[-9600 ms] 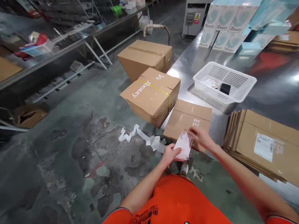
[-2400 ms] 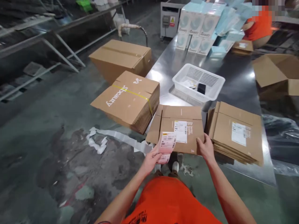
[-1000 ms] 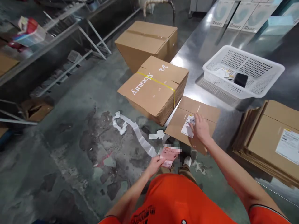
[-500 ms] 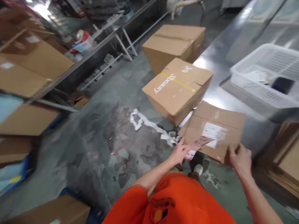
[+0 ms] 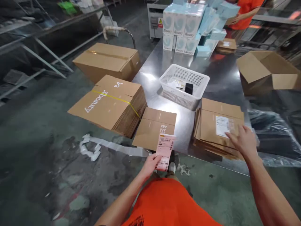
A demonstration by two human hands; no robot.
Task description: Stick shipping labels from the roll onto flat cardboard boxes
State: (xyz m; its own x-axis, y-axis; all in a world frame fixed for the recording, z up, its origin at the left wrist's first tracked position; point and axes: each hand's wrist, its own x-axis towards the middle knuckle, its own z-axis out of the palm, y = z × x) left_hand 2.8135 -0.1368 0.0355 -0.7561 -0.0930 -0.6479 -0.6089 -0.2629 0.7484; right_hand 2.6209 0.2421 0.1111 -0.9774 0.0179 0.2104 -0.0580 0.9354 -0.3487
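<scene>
My left hand (image 5: 150,164) pinches the lower end of a pink printed label sheet (image 5: 164,150). Behind the sheet, a flat folded carton (image 5: 152,127) lies at the front left of the metal table. Over at the right, my right hand (image 5: 243,141) is at the right side of a stack of flat cartons (image 5: 221,110). Its thumb reaches to the white label (image 5: 222,126) on the top carton. Whether its fingers grip the carton is unclear.
A white basket (image 5: 184,80) with a black phone stands on the metal table (image 5: 150,75). Strapped cartons (image 5: 110,103) and a big box (image 5: 108,59) are at the left. Pale blue boxes (image 5: 183,25), an open carton (image 5: 265,69) and a person in orange (image 5: 250,12) are beyond.
The view has turned right. The labelled carton that was in front of me now lies on the right stack with my right hand at it; the pink sheet stays in my left hand.
</scene>
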